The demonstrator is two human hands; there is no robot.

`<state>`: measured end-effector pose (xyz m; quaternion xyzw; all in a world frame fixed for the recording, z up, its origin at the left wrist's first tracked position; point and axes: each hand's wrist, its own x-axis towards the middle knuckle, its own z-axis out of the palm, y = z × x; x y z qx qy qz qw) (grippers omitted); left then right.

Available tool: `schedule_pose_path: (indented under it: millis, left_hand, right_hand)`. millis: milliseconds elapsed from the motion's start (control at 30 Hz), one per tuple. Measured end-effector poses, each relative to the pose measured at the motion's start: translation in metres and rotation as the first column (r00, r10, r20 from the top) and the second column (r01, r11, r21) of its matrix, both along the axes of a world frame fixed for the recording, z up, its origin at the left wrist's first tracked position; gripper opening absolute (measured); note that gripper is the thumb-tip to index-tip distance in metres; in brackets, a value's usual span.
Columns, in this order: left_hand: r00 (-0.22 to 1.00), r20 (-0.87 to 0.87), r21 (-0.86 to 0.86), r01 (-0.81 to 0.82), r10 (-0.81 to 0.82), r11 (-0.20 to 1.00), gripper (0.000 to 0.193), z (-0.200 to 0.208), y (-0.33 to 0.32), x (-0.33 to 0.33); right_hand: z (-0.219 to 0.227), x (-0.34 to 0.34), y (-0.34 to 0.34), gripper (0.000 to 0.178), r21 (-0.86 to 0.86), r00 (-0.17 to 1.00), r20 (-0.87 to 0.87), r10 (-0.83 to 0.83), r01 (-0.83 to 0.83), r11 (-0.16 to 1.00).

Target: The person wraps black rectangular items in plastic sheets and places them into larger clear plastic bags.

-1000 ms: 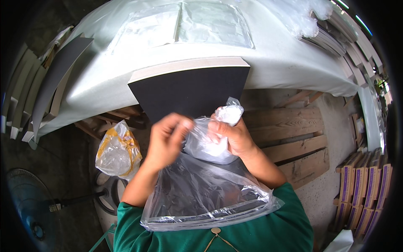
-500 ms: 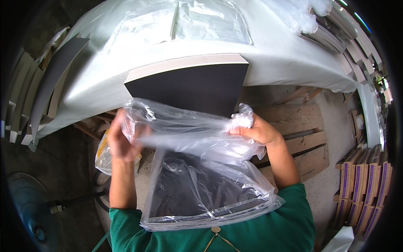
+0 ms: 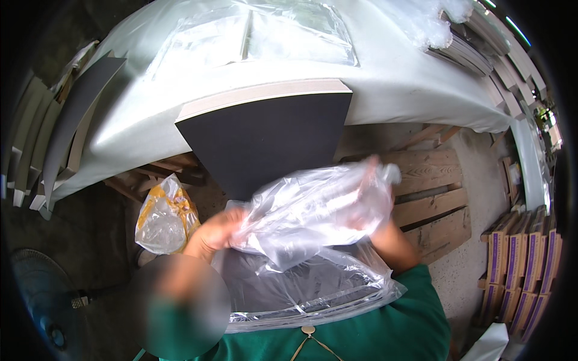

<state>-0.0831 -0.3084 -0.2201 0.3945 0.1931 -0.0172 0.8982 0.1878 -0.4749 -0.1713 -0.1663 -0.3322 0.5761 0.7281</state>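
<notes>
My left hand point(image 3: 221, 231) is closed on the left side of a loose, crumpled clear plastic bag point(image 3: 301, 207). At the bag's far right, my right hand point(image 3: 372, 189) shows blurred and partly covered by the film; a bunched part of the plastic stays with it. Close to my body stands a dark flat slab point(image 3: 295, 277) inside clear plastic, its near edge showing several plastic folds. Just ahead, a bare black slab point(image 3: 271, 135) with a pale edge leans against the covered table; its lower part is hidden behind the bag.
White sheeting covers the table point(image 3: 385, 90), with plastic-wrapped panels point(image 3: 289, 33) on top. A yellow-and-clear plastic bag point(image 3: 165, 216) lies at left, near a fan point(image 3: 42, 301). Slabs point(image 3: 72, 120) lean at far left. Wooden slats point(image 3: 430, 174) and stacked boxes point(image 3: 518, 265) are on the right.
My left hand has come down and inward, taking the plastic with it. My right hand has shifted slightly right and is now behind the film. More of the bare black slab shows.
</notes>
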Motion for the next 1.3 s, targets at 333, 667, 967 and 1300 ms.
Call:
schedule_pose_path:
  millis: [333,667,967,1300]
  left_hand:
    - [0.62,0.746,0.047,-0.412,0.242,0.91,0.007,0.097,0.018,0.017]
    - [0.735,0.603,0.763,-0.419,0.31,-0.492,0.039,0.123,0.017,0.001]
    - [0.973,-0.049,0.454,-0.18,0.226,0.872,0.023,0.095,0.008,-0.023]
    - [0.942,-0.05,-0.011,-0.331,0.331,0.943,0.024,-0.197,0.057,-0.044]
  right_hand:
    - [0.013,0.017,0.059,0.018,0.23,0.057,0.596,-0.801,0.944,0.238]
    - [0.061,0.016,0.025,0.045,0.68,-0.57,0.732,-0.372,0.589,0.436]
    - [0.045,0.027,-0.064,0.026,0.069,0.461,0.78,-0.423,0.608,0.791]
    - [-0.261,0.067,-0.006,0.022,-0.68,0.989,-0.105,-0.105,0.006,0.733]
